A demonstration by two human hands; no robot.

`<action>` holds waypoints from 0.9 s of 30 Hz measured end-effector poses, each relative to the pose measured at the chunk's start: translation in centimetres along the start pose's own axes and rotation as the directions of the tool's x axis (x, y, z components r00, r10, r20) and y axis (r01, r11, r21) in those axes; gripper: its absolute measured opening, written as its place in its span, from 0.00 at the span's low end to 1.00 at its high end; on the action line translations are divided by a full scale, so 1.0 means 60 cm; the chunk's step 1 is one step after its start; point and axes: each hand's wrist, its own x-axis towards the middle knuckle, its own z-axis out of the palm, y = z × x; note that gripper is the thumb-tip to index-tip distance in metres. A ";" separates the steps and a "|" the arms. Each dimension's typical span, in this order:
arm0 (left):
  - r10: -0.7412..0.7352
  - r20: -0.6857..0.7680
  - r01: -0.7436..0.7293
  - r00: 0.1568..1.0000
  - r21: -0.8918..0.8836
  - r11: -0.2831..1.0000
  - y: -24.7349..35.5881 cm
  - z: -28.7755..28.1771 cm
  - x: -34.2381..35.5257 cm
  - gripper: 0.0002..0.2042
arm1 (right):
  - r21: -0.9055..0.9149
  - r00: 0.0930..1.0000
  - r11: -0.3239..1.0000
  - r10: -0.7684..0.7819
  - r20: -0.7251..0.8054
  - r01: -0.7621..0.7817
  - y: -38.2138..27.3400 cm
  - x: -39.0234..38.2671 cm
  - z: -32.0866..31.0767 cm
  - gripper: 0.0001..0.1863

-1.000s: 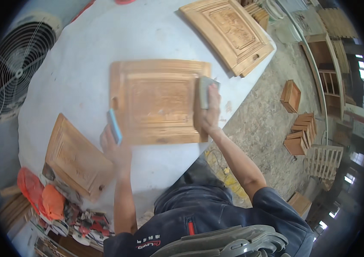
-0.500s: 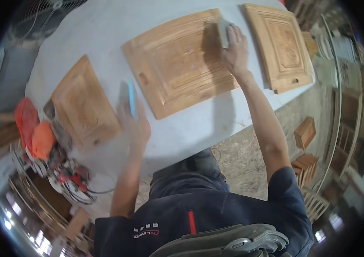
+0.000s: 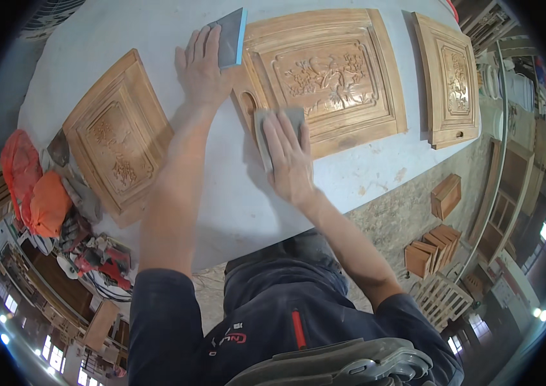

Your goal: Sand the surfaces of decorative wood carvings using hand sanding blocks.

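Note:
A carved wooden panel with a raised border and an oval slot lies at the middle of the white-covered table. At its far left corner my left hand holds a dark grey sanding pad with a blue layer, tilted on edge against the panel's end. My right hand grips a grey sanding pad over the near left corner, just below the slot. Its fingers lie across the back of the pad, and the thumb is on the near side.
Smaller carved panels lie to the left and right. Orange and red cloth and a red power tool with cables sit at the left edge. Wooden drawers and a slatted crate stand on the floor at right.
My right hand has come from the panel's far right side to its near left corner with its pad. My left hand has moved up and away to the far left corner.

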 end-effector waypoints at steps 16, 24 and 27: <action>-0.126 0.082 0.136 0.989 -0.134 0.981 0.016 -0.007 -0.001 0.38 | 0.091 0.995 0.991 -0.099 0.006 0.098 0.029 0.228 -0.027 0.32; -0.173 0.073 0.178 0.982 -0.083 0.980 0.017 0.000 0.006 0.38 | 0.048 0.997 0.996 -0.070 -0.021 0.071 0.027 0.182 -0.004 0.33; -0.184 0.080 0.190 0.980 -0.079 0.979 0.020 -0.005 -0.006 0.38 | 0.065 0.993 0.991 -0.118 -0.018 0.119 0.032 0.176 -0.014 0.33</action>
